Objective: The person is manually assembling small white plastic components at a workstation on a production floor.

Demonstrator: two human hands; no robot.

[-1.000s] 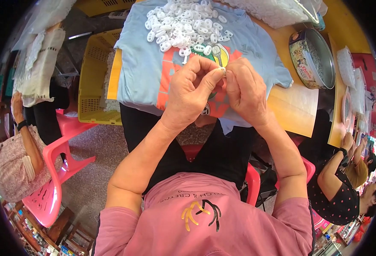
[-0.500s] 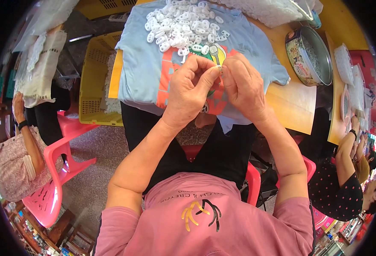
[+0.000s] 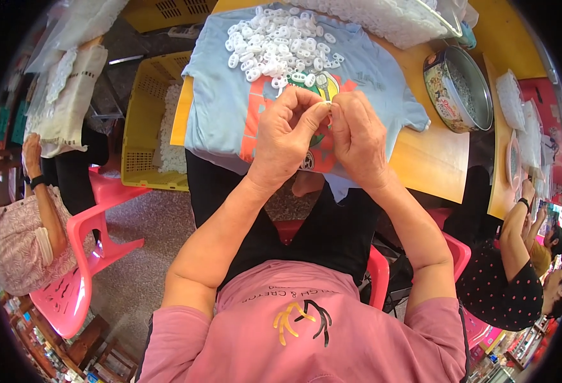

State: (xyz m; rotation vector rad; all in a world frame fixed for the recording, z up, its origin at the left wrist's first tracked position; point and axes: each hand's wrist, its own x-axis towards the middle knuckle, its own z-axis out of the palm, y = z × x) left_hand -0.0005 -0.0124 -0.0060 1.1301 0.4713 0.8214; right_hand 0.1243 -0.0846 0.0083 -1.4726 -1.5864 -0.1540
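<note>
My left hand (image 3: 288,135) and my right hand (image 3: 360,135) meet over a light blue T-shirt (image 3: 220,115) spread on the table. Thumb and forefinger of each hand are pinched together around a small white plastic piece (image 3: 327,103); most of it is hidden by the fingertips. Just beyond my hands lies a heap of small white oval plastic pieces with two holes (image 3: 281,41). One piece at the near edge of the heap has a short strip hanging from it. The shirt's orange and green print shows between and beside my hands.
A round tin (image 3: 459,89) with small clear bits stands on the yellow table (image 3: 434,159) at right. Behind the heap is a tray of white pieces (image 3: 389,22). A yellow crate (image 3: 142,121) stands at left by a pink chair (image 3: 89,236). People sit on both sides.
The view has shifted slightly, so the heap and shirt appear a little farther right and lower. Both hands stay pinched together at the small white piece, the fingers slightly rearranged.
</note>
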